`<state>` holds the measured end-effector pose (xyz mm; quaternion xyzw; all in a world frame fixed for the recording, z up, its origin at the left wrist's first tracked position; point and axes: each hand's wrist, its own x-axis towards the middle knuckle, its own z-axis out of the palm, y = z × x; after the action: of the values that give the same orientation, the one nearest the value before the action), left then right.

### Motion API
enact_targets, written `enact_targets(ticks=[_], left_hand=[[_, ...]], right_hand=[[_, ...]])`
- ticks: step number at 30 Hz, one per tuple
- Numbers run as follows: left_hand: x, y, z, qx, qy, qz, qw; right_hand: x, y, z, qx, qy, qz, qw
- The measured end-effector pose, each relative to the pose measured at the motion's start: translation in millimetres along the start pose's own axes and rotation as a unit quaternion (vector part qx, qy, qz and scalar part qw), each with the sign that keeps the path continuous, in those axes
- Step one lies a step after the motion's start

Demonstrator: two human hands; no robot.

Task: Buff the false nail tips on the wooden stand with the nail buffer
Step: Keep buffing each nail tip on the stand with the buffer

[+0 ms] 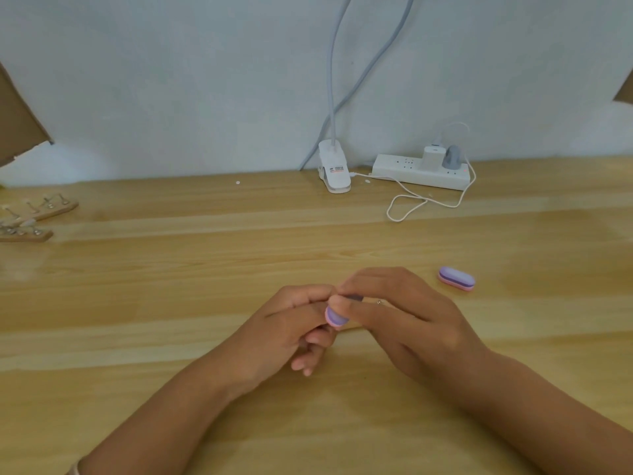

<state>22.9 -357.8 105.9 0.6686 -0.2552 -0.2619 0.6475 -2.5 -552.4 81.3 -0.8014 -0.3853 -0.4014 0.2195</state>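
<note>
My left hand [284,330] and my right hand [407,323] meet over the middle of the wooden table. Between them sits a small purple and pink nail buffer [334,317], pinched by my right thumb and fingers. The fingertips of my left hand touch it from the left; whatever else they pinch is hidden. A second purple and pink nail buffer [456,278] lies on the table to the right of my hands. Two wooden stands [51,209] [27,234] with nail tips on metal holders rest at the far left edge, well away from both hands.
A white lamp clamp [334,173] with a grey cable stands at the back by the wall. A white power strip [421,171] with plugs lies beside it, its thin white cord [411,204] looping onto the table. Cardboard pieces show at both upper corners.
</note>
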Motion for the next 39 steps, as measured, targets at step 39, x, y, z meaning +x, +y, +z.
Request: enact_targets(ticks=[39], left_hand=[[-2.8, 1.5, -10.4, -0.094, -0.103, 0.003, 0.99]], right_hand=[[-1.9, 14.4, -19.3, 0.003, 0.049, 0.108, 0.993]])
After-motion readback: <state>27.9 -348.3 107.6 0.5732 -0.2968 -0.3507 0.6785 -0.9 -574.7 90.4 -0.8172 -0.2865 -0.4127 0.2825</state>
